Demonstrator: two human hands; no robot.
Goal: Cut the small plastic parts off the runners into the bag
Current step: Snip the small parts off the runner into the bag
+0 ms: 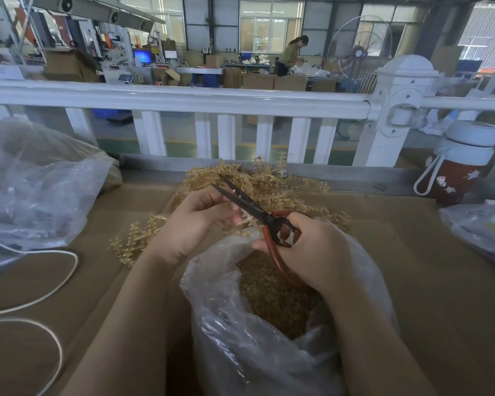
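A: Right hand point(312, 250) grips the red-handled scissors point(257, 212), blades parted, centre frame.

B: Left hand point(195, 215)?

A: Fingers pinch a tan runner point(245, 220) (blurred) above the open bag point(269, 324) of cut parts point(272, 295). Runner pile point(269, 181) behind.

Bag point(269, 352) nearest, cut parts point(272, 292) inside; runner pile point(263, 181) behind; bottle point(460, 164) far right

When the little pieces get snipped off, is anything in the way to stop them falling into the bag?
Nothing visible blocks them. The left hand holds the runner by the scissors, just above the bag, whose open mouth lies right under it.
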